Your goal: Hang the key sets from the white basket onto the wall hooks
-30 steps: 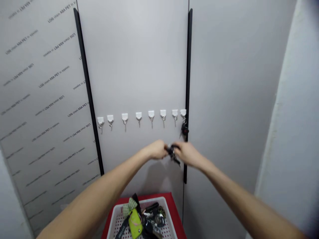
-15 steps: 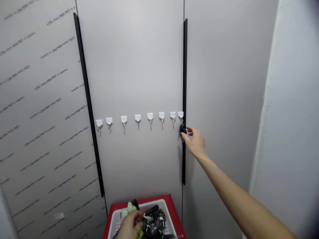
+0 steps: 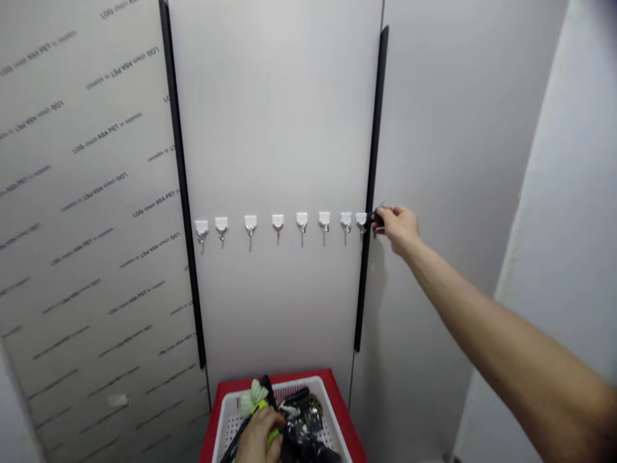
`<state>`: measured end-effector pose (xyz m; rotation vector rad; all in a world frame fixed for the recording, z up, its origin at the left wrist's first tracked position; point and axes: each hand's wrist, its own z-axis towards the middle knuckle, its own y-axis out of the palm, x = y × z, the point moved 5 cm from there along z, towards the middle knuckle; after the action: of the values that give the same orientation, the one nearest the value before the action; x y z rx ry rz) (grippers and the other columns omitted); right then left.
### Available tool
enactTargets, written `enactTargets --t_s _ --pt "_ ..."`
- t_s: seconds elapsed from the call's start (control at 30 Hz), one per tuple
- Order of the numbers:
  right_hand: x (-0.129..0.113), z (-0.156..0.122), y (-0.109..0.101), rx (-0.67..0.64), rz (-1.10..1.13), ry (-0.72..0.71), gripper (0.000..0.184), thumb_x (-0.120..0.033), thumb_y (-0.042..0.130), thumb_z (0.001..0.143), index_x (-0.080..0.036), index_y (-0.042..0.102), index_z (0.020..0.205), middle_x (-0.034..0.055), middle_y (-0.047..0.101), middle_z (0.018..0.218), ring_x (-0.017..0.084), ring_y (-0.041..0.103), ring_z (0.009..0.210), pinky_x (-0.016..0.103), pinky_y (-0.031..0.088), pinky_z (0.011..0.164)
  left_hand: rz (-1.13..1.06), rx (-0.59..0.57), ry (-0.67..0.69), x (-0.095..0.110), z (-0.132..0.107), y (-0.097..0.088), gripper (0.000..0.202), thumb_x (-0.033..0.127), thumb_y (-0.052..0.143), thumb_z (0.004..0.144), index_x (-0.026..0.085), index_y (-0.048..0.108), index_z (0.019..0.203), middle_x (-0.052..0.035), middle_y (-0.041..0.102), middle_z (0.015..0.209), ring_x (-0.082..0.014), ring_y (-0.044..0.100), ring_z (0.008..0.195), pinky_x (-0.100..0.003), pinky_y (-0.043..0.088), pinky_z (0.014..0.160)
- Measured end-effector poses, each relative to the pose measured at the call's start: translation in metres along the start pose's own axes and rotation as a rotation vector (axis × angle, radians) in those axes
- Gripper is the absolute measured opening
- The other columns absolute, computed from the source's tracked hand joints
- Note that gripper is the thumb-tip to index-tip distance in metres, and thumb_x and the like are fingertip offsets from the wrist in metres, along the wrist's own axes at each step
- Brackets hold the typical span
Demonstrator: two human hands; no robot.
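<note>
My right hand (image 3: 398, 228) is up at the right end of a row of white adhesive wall hooks (image 3: 302, 222), pinching a small black key fob (image 3: 378, 220) in its fingertips. The fob sits just right of the last hook (image 3: 361, 220), and I cannot tell if its ring is still on that hook. My left hand (image 3: 258, 437) is low down in a white plastic basket (image 3: 308, 384), closed over a lime-green key tag (image 3: 272, 437). Several bunches of keys and a black lanyard lie beside it, partly hidden by the hand.
The basket stands on a red stand (image 3: 219, 411) below the hooks. Grey wall panels with printed lettering surround the hooks, and a black vertical strip (image 3: 371, 186) runs just left of my right hand. My right forearm crosses the right side.
My right hand has risen and moved right, with the black fob now up beside the last hook instead of hanging below it. My left hand remains in the basket, and the view has shifted slightly.
</note>
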<state>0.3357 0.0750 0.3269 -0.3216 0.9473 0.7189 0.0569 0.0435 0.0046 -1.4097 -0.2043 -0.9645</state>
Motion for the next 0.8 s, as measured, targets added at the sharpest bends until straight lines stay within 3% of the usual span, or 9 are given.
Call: enactTargets --t_s 0.07,0.13,0.33,0.4,0.47,0.53,0.63,0.7,0.8 --pt "-0.011 -0.006 0.008 -0.107 0.006 -0.025 0.004 -0.017 0.043 0.06 -0.015 0.045 0.063 -0.0011 0.05 0.054 0.005 0.044 0.04 0.018 0.035 0.038 -0.05 0.022 -0.008 0.004 -0.005 -0.006 0.02 0.012 0.035 0.061 0.017 0.051 0.072 -0.0036 0.052 0.082 -0.0142 0.046 0.08 -0.024 0.034 0.073" --pt "-0.002 -0.031 0.023 -0.302 -0.051 -0.016 0.004 -0.017 0.046 0.059 -0.014 0.046 0.062 -0.0013 0.05 0.052 0.005 0.043 0.04 0.018 0.035 0.039 -0.081 0.037 -0.02 0.007 -0.008 -0.011 0.02 0.014 0.034 0.063 0.017 0.051 0.073 -0.0039 0.052 0.082 -0.0146 0.045 0.081 -0.026 0.033 0.074" --pt "0.123 -0.2 0.051 -0.964 -0.255 0.181 0.004 -0.019 0.045 0.058 -0.017 0.047 0.06 -0.0016 0.049 0.05 0.01 0.044 0.045 0.023 0.034 0.045 -0.103 0.031 -0.025 -0.001 -0.009 -0.011 0.017 0.016 0.038 0.062 0.016 0.051 0.072 -0.0032 0.052 0.079 -0.0144 0.044 0.082 -0.026 0.033 0.073" --pt "0.156 -0.244 0.054 -1.038 -0.258 0.202 0.004 -0.019 0.043 0.059 -0.019 0.047 0.058 -0.0018 0.049 0.05 0.01 0.042 0.045 0.024 0.032 0.046 -0.144 0.044 -0.029 -0.004 -0.008 -0.009 0.016 0.015 0.039 0.061 0.016 0.052 0.071 -0.0026 0.052 0.077 -0.0135 0.045 0.079 -0.025 0.033 0.072" --pt "0.17 -0.265 0.062 -1.077 -0.253 0.2 0.003 -0.019 0.048 0.055 -0.02 0.048 0.053 -0.0024 0.047 0.047 0.011 0.038 0.044 0.025 0.03 0.045 -0.264 0.038 -0.065 -0.007 -0.004 -0.011 0.014 0.016 0.042 0.06 0.015 0.052 0.069 -0.0019 0.053 0.073 -0.0121 0.046 0.074 -0.024 0.034 0.068" --pt "0.164 -0.264 0.075 -1.06 -0.126 0.256 0.009 -0.023 0.053 0.053 -0.02 0.047 0.047 -0.0026 0.045 0.044 0.01 0.036 0.044 0.023 0.028 0.044 -0.463 0.035 -0.152 -0.005 0.007 -0.021 0.013 0.021 0.044 0.061 0.014 0.05 0.068 -0.0006 0.052 0.065 -0.0098 0.047 0.063 -0.022 0.035 0.06" --pt "0.127 -0.24 0.099 -0.994 0.146 0.395 0.03 -0.042 0.044 0.061 -0.018 0.041 0.043 -0.0029 0.039 0.041 0.008 0.034 0.04 0.021 0.026 0.041 -0.782 0.084 -0.255 0.013 0.032 -0.057 0.024 0.037 0.044 0.061 0.013 0.044 0.057 0.003 0.046 0.049 -0.0052 0.041 0.043 -0.018 0.03 0.043" --pt "0.097 -0.227 0.116 -1.024 0.278 0.454 0.043 -0.054 0.027 0.065 -0.018 0.034 0.043 -0.0046 0.032 0.038 0.006 0.029 0.035 0.02 0.024 0.037 -0.943 0.066 -0.229 0.036 0.049 -0.086 0.038 0.049 0.035 0.064 0.015 0.036 0.047 0.0055 0.036 0.039 -0.0029 0.031 0.033 -0.016 0.022 0.036" --pt "0.06 -0.221 0.132 -1.15 0.544 0.563 0.05 -0.059 0.013 0.066 -0.017 0.024 0.04 -0.0071 0.02 0.033 0.004 0.018 0.029 0.017 0.018 0.033 -1.06 -0.08 -0.13 0.074 0.066 -0.114 0.049 0.056 0.019 0.067 0.015 0.029 0.042 0.0057 0.027 0.033 -0.0021 0.024 0.029 -0.016 0.015 0.033"
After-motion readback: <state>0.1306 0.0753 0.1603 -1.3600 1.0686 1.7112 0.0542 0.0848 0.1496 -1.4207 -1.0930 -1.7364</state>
